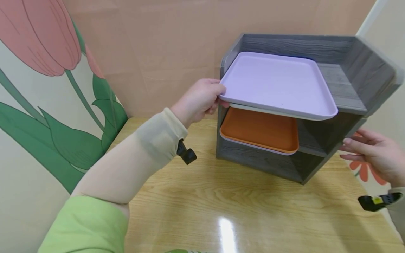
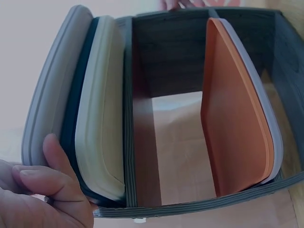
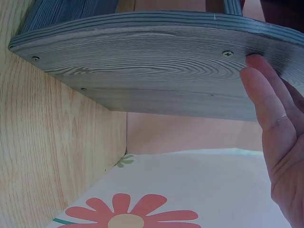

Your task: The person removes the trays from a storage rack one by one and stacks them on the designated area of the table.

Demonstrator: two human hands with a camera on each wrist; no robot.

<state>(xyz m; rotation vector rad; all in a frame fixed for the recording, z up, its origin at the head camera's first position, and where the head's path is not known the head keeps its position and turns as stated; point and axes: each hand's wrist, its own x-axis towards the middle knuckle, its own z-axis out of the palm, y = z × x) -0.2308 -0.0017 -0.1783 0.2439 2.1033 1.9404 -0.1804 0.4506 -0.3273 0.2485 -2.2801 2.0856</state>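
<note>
My left hand (image 1: 204,96) pinches the left front corner of a lilac tray (image 1: 275,84), thumb on top. This tray lies on the top level of a grey wood-grain shelf (image 1: 373,70), its front jutting past the edge. Beneath it, the left wrist view shows a dark blue-green tray (image 2: 71,114) and a cream tray (image 2: 95,109). On the level below sits an orange tray (image 1: 262,128) over another pale lilac tray (image 2: 278,147). My right hand (image 1: 376,151) has its fingers extended, fingertips (image 3: 254,78) against the shelf's right side panel (image 3: 156,71).
The shelf stands on a light wooden table (image 1: 196,196), near a pinkish-brown back wall (image 1: 152,52). A panel with painted tulips (image 1: 38,31) rises at the left. Beside the right hand is a pale surface with a red flower print (image 3: 126,213).
</note>
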